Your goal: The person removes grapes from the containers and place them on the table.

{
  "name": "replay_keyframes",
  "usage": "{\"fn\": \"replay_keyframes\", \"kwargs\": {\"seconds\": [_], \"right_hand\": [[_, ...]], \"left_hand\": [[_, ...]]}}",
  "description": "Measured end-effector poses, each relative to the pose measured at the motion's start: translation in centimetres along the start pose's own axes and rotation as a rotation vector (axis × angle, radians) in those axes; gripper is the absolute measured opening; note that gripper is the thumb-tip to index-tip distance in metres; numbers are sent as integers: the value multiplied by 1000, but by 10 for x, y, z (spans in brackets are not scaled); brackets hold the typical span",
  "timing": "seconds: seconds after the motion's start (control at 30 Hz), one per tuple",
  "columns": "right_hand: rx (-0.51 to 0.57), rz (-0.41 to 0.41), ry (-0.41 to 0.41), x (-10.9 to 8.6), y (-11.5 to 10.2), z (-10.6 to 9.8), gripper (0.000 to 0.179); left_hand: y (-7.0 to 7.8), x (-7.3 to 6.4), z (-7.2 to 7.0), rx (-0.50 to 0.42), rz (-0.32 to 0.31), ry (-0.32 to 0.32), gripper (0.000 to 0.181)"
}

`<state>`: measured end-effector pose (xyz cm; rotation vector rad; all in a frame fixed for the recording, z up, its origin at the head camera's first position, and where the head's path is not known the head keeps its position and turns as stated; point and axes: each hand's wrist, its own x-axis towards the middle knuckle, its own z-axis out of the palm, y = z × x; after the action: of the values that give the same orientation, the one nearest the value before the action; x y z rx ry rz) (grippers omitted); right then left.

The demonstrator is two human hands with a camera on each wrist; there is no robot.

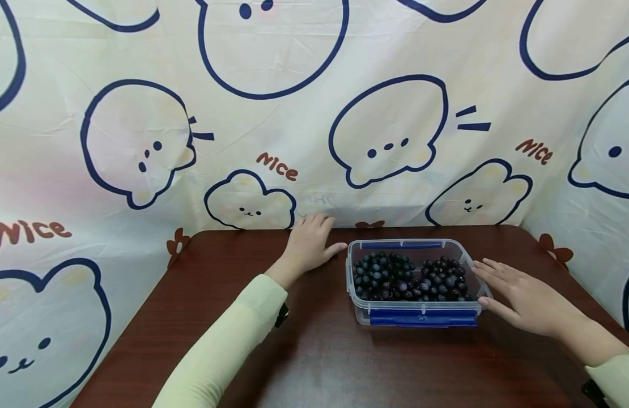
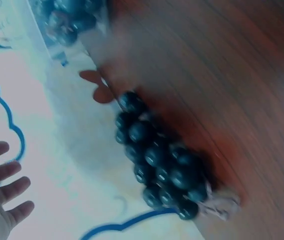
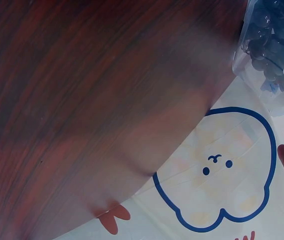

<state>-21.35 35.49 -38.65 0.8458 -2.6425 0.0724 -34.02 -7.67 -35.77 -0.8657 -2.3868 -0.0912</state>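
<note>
A clear plastic box (image 1: 362, 315) with blue side clips stands on the table, filled with bunches of dark grapes (image 1: 383, 277). My right hand (image 1: 523, 294) is at the box's right side, fingers extended and fingertips right at its wall. To the left of the box, my left hand (image 1: 309, 243) reaches to the table's back edge with fingers loosely spread and thumb out towards the box. Another bunch of dark grapes (image 2: 161, 160) lies on the table near that edge in the left wrist view, apart from the hand; from the head camera, the hand hides it.
The dark brown wooden table (image 1: 324, 362) ends at a pale curtain (image 1: 314, 130) printed with cartoon outlines, which hangs behind it and along both sides. No lid shows on the box; its top is uncovered.
</note>
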Motion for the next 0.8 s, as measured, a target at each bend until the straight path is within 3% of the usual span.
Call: {"fn": "replay_keyframes", "kwargs": {"seconds": [0.13, 0.4, 0.8], "right_hand": [[2, -1, 2, 0, 0, 0, 61], [1, 5, -4, 0, 0, 1, 61], [2, -4, 8, -1, 1, 2, 61]], "left_hand": [[14, 5, -4, -21, 56, 1, 60], [44, 15, -9, -45, 109, -87, 67], [72, 26, -5, -35, 215, -99, 66]]}}
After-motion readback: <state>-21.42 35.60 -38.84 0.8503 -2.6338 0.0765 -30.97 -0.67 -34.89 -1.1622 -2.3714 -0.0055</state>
